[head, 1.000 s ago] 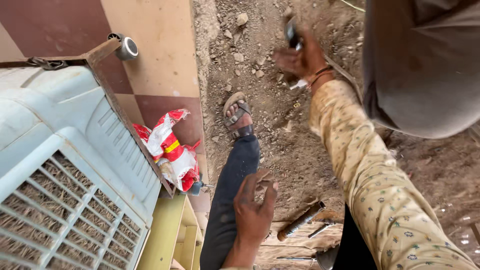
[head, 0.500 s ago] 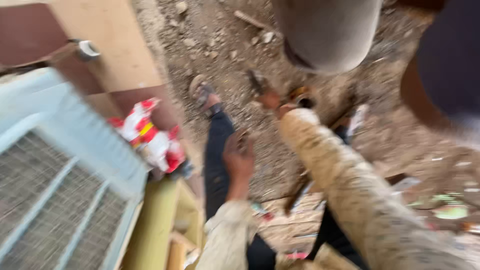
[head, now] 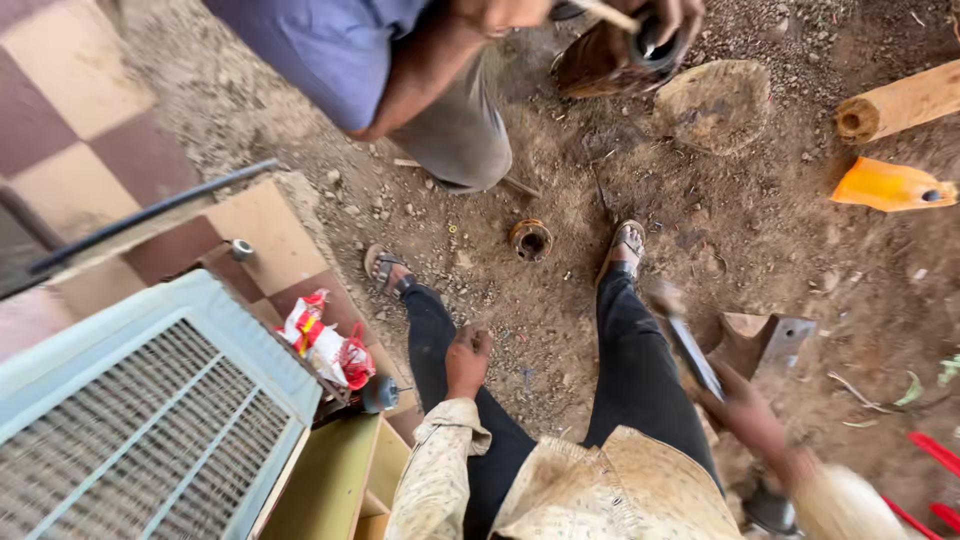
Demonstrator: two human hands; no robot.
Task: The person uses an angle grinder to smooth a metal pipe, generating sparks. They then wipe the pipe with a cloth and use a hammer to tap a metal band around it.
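— So, where are your hands?

— Your left hand [head: 467, 355] rests on your left thigh, fingers curled loosely together with nothing inside them. Your right hand [head: 745, 410] is blurred, out past your right knee, its grip clamped on a long dark tool [head: 690, 345] that slants up from the fist toward your right sandal [head: 627, 243].

— And around you?

— You stand on bare dirt ground [head: 560, 310]. A rusty round part [head: 531, 240] lies between your feet, near the sandal. A rusty metal bracket [head: 765, 340] sits just beside the tool. Another person [head: 400, 60] crouches ahead of you, holding a dark round piece [head: 655, 45]. A pale blue cooler [head: 140, 410] stands at your left, with a red and white packet [head: 320, 345] beside it.
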